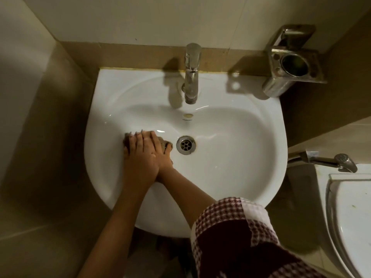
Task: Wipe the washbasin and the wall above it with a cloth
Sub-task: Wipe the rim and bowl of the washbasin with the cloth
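A view from above looks down into a white washbasin (pixel 230 157) fixed against a pale tiled wall (pixel 140 17). Both of the person's hands are inside the bowl, just left of the round metal drain (pixel 186 145). The left hand (pixel 138 155) lies flat with fingers spread, pressing down on a brownish cloth (pixel 167 145). The right hand (pixel 160 155) lies partly under the left, fingers also flat on the cloth rather than curled around it. The cloth is bunched on the basin floor beneath both palms, with its edges showing past the fingertips and beside the drain. The right arm wears a dark red and white checked sleeve (pixel 236 233). A chrome tap (pixel 191 77) stands at the back rim. A metal holder (pixel 293 63) is mounted on the wall at the upper right. Part of a toilet (pixel 351 217) appears at the right edge.
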The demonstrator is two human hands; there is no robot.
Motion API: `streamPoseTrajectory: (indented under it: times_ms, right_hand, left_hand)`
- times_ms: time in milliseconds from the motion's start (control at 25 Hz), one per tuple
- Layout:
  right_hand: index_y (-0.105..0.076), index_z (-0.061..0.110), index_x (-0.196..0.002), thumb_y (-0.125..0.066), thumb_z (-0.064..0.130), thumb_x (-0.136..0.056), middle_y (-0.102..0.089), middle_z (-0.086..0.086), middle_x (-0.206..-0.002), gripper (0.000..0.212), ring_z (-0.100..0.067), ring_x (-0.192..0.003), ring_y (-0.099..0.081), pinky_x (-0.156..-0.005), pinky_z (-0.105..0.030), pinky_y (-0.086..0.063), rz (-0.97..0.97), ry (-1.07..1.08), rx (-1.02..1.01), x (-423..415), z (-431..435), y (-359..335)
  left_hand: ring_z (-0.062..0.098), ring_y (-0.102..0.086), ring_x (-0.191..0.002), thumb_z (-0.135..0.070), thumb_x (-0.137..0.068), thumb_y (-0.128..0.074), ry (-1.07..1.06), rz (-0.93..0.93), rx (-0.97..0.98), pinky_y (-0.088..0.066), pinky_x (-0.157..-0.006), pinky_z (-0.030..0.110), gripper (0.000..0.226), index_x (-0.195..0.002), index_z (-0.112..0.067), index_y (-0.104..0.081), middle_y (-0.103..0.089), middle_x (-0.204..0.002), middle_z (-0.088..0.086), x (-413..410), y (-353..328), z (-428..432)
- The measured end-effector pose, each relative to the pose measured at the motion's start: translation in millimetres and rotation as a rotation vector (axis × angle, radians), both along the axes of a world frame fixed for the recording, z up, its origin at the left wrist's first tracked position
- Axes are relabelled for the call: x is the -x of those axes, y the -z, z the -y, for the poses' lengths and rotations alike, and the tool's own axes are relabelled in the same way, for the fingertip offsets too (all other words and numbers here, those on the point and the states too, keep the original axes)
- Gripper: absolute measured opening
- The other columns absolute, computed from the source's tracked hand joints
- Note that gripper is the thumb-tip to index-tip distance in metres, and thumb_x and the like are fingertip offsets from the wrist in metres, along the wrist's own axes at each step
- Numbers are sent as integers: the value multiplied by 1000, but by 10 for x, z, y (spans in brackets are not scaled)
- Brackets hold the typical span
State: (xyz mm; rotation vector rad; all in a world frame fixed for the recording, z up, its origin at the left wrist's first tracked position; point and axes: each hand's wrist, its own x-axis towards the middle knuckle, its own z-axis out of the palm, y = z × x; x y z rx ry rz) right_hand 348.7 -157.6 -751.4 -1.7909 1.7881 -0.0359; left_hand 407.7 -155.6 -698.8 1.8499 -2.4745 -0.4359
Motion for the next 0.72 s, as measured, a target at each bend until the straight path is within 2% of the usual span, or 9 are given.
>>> streamPoseTrajectory:
  times_ms: [80, 120, 200, 240, 360, 480, 600, 720]
  right_hand:
    - [13, 28, -150, -35, 46, -96, 22, 1, -158, 74, -23, -143, 24, -110, -67, 0, 5, 104, -29, 230, 53, 58]
    - [11, 29, -150, -26, 48, -96, 19, 3, -159, 68, -21, -144, 22, -109, -67, 1, -13, 134, -24, 366, 18, 72]
    - [2, 29, -152, -15, 55, -93, 6, 4, -161, 66, -19, -147, 10, -109, -66, -3, -131, 124, 30, 695, -153, 76]
    - [-2, 29, -152, -16, 56, -94, 0, 4, -161, 66, -19, -147, 5, -109, -65, -5, -200, 107, 41, 876, -247, 74]
    - [-1, 27, -152, -22, 52, -96, -3, 2, -160, 65, -24, -147, 3, -108, -63, -6, -388, 183, 16, 1379, -504, -23]
    - [6, 25, -151, -18, 49, -98, 6, 1, -161, 63, -27, -146, 7, -108, -64, -7, -553, 314, -24, 1584, -651, -143]
    - [9, 25, -151, -18, 52, -97, 13, -4, -160, 66, -33, -145, 14, -107, -66, -6, -535, 410, -46, 1440, -624, -111]
    - [13, 22, -150, -18, 58, -95, 20, -9, -158, 73, -37, -143, 19, -107, -67, -2, -380, 449, -71, 1066, -405, 14]
  left_hand:
    - [33, -9, -144, -19, -92, -32, 21, 49, -39, -11, -115, 50, 56, -144, -2, -20, -17, -154, 19, 14, 126, 66]
    - [36, -12, -143, -19, -91, -33, 38, 55, -44, -14, -114, 53, 56, -142, 0, -24, -20, -153, 21, 58, 179, 67]
    - [42, -23, -139, -21, -87, -31, 70, 56, -38, -23, -109, 57, 55, -136, 4, -36, -31, -147, 25, 192, 219, 26]
    - [43, -22, -139, -20, -88, -32, 82, 66, -42, -23, -109, 57, 54, -135, 4, -36, -30, -148, 25, 260, 228, -4]
    - [36, 0, -144, -21, -93, -35, 101, 89, -163, -9, -116, 51, 57, -144, -1, -17, -8, -156, 19, 476, 282, -175]
    - [33, 6, -145, -24, -94, -34, 69, 145, -177, -2, -118, 50, 61, -145, -5, -8, 0, -157, 16, 582, 302, -331]
    - [32, 7, -145, -26, -95, -32, 39, 190, -135, 2, -116, 49, 61, -145, -4, -6, 1, -157, 16, 503, 273, -351]
    - [32, 3, -145, -25, -94, -36, 2, 167, -48, -1, -116, 51, 62, -145, -1, -9, -4, -156, 19, 278, 150, -225]
